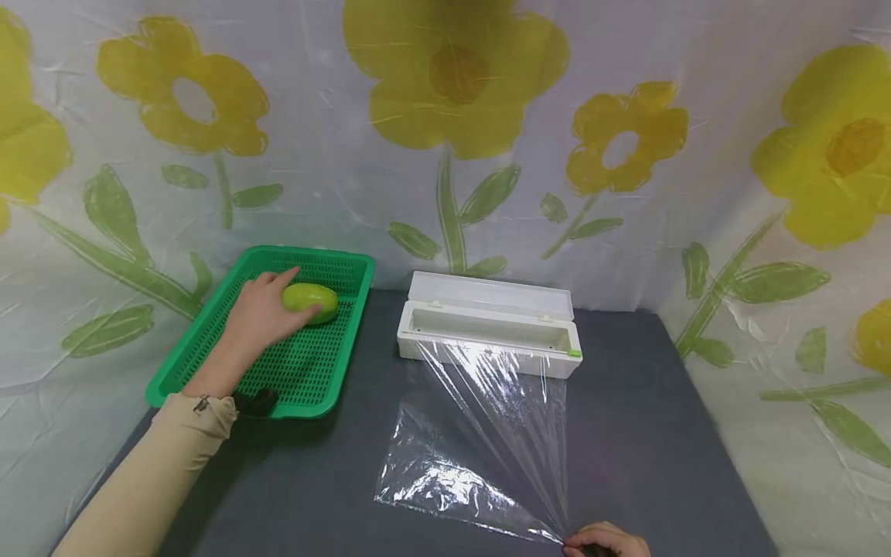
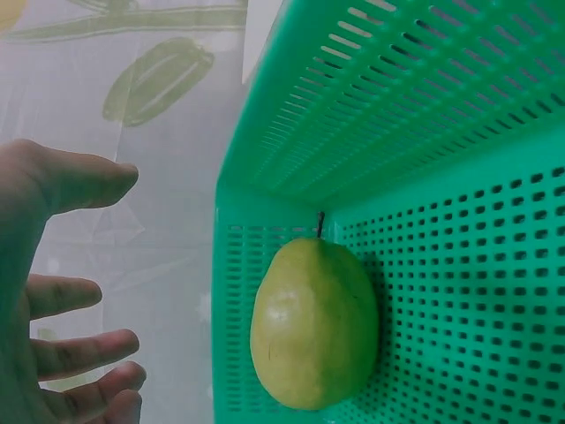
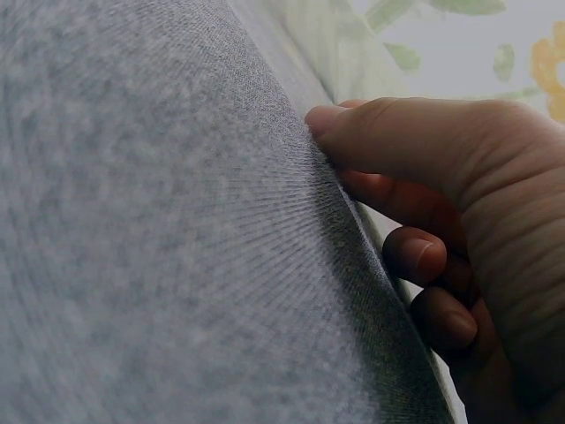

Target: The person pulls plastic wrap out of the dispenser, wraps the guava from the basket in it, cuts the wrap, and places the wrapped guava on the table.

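Note:
A yellow-green pear (image 1: 310, 302) with a dark stem lies in the green basket (image 1: 355, 340). My left hand (image 1: 261, 309) reaches over the basket beside the pear, thumb and fingers spread; in the left wrist view, a gap separates the hand (image 2: 62, 291) from the pear (image 2: 313, 322). At the table's near edge, thumb and fingers of my right hand (image 1: 605, 539) pinch a gathered corner of clear plastic wrap (image 1: 445, 464). This sheet stretches back to a white wrap dispenser (image 1: 487, 363), whose lid is raised. In the right wrist view, the right hand (image 3: 441, 194) has its other fingers curled.
The dispenser stands at the back of the dark grey table (image 1: 640, 433), right of the basket. A green cutter tab (image 1: 574, 353) sits at its right end. Behind and at both sides hangs a flowered curtain (image 1: 313, 178).

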`<state>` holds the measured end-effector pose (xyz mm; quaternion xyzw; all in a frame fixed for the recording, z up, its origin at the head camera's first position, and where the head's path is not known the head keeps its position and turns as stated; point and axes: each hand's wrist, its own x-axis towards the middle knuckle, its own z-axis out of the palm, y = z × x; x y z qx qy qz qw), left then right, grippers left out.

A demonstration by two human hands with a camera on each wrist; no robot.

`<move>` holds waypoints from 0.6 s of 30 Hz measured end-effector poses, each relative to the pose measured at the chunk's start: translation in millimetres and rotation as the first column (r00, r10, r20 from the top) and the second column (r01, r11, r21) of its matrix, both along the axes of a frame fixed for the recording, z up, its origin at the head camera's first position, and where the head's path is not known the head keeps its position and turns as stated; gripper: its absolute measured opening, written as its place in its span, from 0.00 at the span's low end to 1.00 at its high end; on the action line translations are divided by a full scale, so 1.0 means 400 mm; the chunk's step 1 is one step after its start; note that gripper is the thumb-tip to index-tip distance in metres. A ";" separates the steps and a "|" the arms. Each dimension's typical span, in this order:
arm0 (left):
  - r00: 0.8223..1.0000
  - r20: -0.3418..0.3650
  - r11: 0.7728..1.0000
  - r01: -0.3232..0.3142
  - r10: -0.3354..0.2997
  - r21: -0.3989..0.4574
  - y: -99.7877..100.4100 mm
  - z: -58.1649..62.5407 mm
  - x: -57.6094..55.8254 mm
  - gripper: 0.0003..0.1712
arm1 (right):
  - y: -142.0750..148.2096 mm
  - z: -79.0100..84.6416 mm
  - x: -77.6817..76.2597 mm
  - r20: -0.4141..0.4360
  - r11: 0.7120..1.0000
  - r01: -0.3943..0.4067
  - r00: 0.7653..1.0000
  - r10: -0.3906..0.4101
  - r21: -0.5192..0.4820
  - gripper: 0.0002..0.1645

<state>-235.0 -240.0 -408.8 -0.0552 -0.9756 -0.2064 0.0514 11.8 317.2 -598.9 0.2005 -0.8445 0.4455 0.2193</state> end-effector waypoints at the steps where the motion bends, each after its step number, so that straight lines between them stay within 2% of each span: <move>1: 1.000 0.003 1.000 0.000 0.000 -0.001 0.001 0.000 -0.004 0.52 | 0.003 -0.001 -0.002 -0.009 1.000 -0.015 1.000 0.015 0.001 0.32; 6: 0.999 0.047 1.000 -0.004 0.005 -0.008 0.007 0.003 -0.025 0.54 | 0.010 -0.006 -0.007 -0.039 0.997 -0.072 0.997 0.072 -0.014 0.32; 18: 0.992 0.125 1.000 -0.013 0.016 -0.027 -0.003 -0.016 -0.066 0.57 | 0.007 -0.010 -0.010 -0.047 0.997 -0.065 0.997 0.063 -0.029 0.34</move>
